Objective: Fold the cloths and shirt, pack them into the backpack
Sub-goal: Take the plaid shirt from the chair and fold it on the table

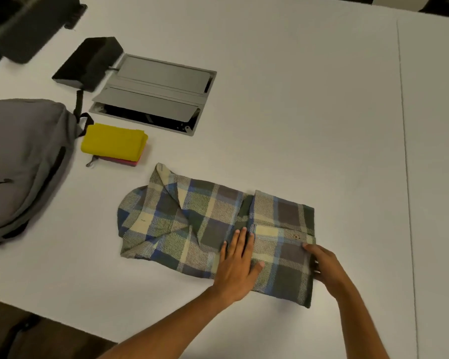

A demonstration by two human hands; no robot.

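Observation:
A plaid shirt (pixel 192 224) in blue, green and cream lies partly folded on the white table, its right end doubled over. My left hand (pixel 237 265) presses flat on the shirt near the fold line, fingers spread. My right hand (pixel 324 265) grips the shirt's right edge, thumb on top and fingers tucked under the cloth. A folded yellow cloth (pixel 113 141) rests on a folded pink cloth (pixel 122 160) to the upper left. The grey backpack (pixel 18 161) lies at the left edge, beside that stack.
A grey cable hatch (pixel 161 94) with open flaps is set into the table behind the cloths. A black box (pixel 88 62) lies next to it, and dark equipment (pixel 29 24) fills the far left corner. A table seam (pixel 405 151) runs down the right side.

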